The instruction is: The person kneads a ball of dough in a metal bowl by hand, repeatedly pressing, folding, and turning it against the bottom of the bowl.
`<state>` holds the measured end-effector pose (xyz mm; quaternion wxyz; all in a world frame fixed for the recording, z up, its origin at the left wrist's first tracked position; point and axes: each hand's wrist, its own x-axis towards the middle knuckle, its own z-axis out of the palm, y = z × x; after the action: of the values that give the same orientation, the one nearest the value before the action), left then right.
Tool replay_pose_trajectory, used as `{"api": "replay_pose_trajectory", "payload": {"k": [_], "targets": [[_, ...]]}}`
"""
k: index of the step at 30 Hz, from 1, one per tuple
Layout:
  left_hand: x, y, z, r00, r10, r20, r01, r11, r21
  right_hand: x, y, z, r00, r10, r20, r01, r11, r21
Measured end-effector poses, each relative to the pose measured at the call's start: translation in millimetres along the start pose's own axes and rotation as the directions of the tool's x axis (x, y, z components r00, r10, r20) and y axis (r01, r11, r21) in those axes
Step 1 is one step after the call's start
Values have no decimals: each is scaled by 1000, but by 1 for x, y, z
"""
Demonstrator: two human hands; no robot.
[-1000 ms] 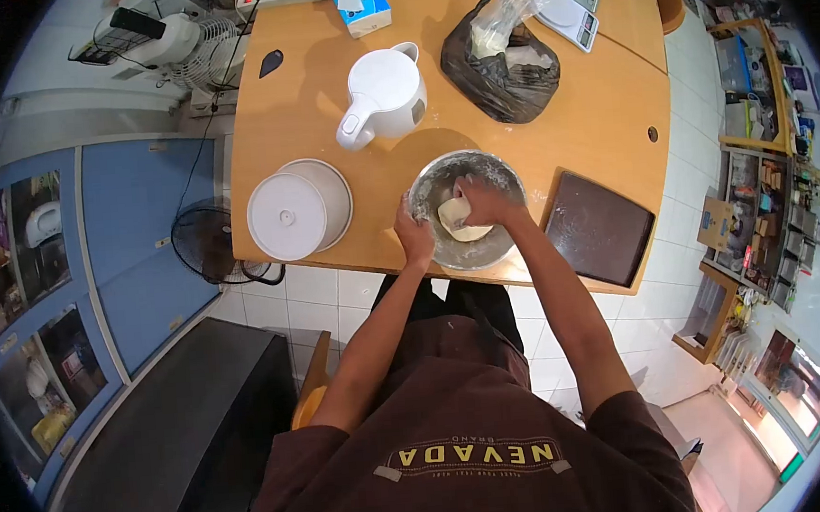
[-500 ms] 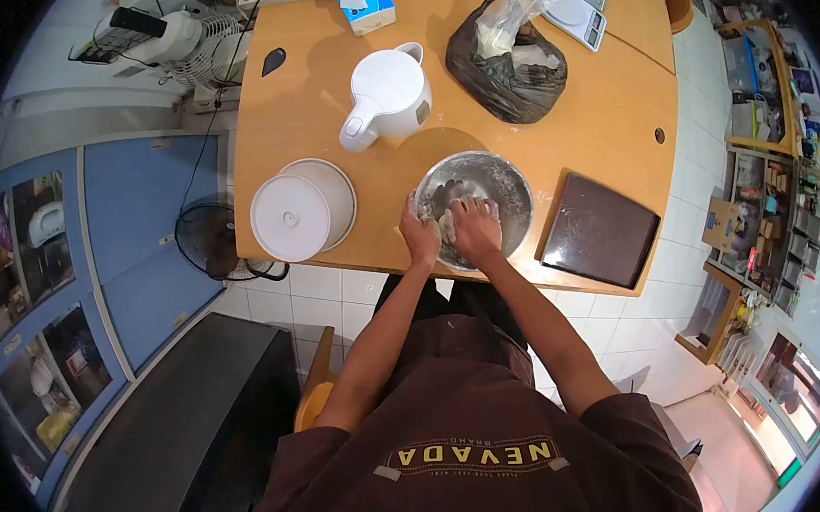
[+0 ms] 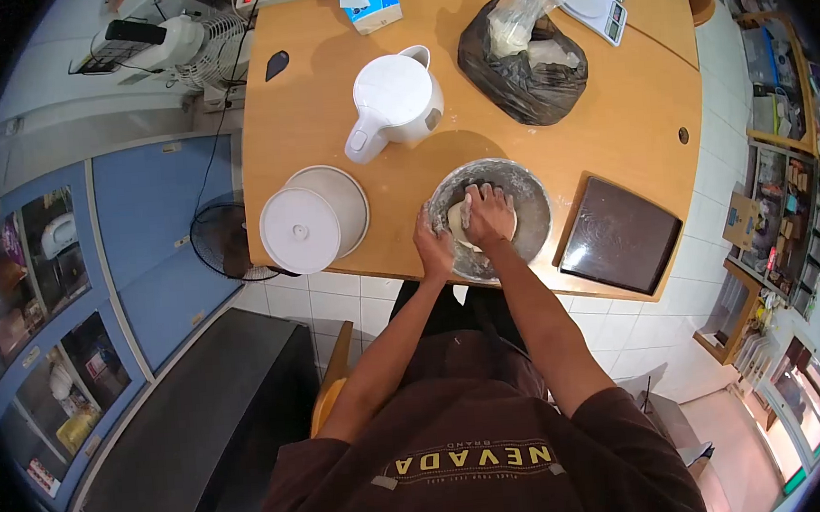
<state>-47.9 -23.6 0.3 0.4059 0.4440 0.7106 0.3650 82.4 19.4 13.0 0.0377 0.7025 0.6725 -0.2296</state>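
A metal mixing bowl [image 3: 537,199], dusted with flour inside, stands near the table's front edge. My left hand [image 3: 435,245] is closed against the bowl's left side and rim. Inside lies a pale lump of dough [image 3: 459,222]. My right hand [image 3: 490,216] reaches into the bowl and presses down on this dough, its floury fingers bent over the far side and the thumb toward the left. Part of the dough is hidden under the palm.
Left of the bowl stands a white lidded container [image 3: 302,227], with a white electric kettle [image 3: 398,90] behind. A dark tray [image 3: 621,235] lies at right. Farther back are a black plastic bag [image 3: 551,94], a kitchen scale [image 3: 592,5] and a tissue box [image 3: 375,3].
My right hand has shifted up and right within the bowl, and more of the dough shows around it. The left hand stays at the bowl's side. The view has moved slightly.
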Motion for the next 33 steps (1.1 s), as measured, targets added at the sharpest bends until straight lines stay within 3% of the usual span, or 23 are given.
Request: {"api": "replay_pose_trajectory", "payload": {"k": [4, 7, 10, 12, 14, 16, 17, 20, 21, 25, 27, 30, 33], "targets": [[3, -6, 3, 999, -46, -19, 44, 997, -68, 13, -2, 6, 986, 135, -102, -128, 989, 77], [2, 2, 2, 998, -65, 6, 66, 995, -74, 17, -3, -9, 962, 269, -39, -256, 946, 201], [2, 2, 1, 1000, -22, 11, 23, 996, -91, 27, 31, 21, 963, 251, 94, -266, 851, 453], [2, 0, 0, 998, -52, 38, 56, 992, -111, 30, 74, 69, 986, 165, -15, -118, 761, 638], [3, 1, 0, 998, -50, 32, 55, 985, -161, 23, 92, 60, 994, 29, -103, 40, 795, 605], [5, -2, 3, 999, -51, 19, 54, 985, -165, -1, 86, 5, 978, -177, -110, 205, 911, 359], [7, -8, 4, 999, -50, 14, 51, 989, -139, -7, 86, -4, 983, -184, -25, 178, 889, 422], [2, 13, 5, 997, -18, -71, 15, 999, -48, -22, 80, -2, 964, -262, -46, 265, 934, 240], [0, 16, 4, 996, -23, -83, 19, 998, -54, -24, 76, -4, 981, -195, 21, 174, 914, 366], [2, 25, 1, 994, -105, -26, 97, 974, -204, -34, 55, -9, 993, -116, -27, 116, 893, 435], [4, 21, 1, 992, -124, -28, 117, 978, -171, -39, 49, -17, 996, -76, -38, 85, 900, 427], [4, 16, 6, 992, -93, -79, 85, 991, -100, -41, 50, -40, 997, -72, 13, 48, 769, 638], [3, 12, 8, 995, -60, -82, 53, 994, -93, -35, 52, -57, 997, -68, -24, 69, 807, 587]]}}
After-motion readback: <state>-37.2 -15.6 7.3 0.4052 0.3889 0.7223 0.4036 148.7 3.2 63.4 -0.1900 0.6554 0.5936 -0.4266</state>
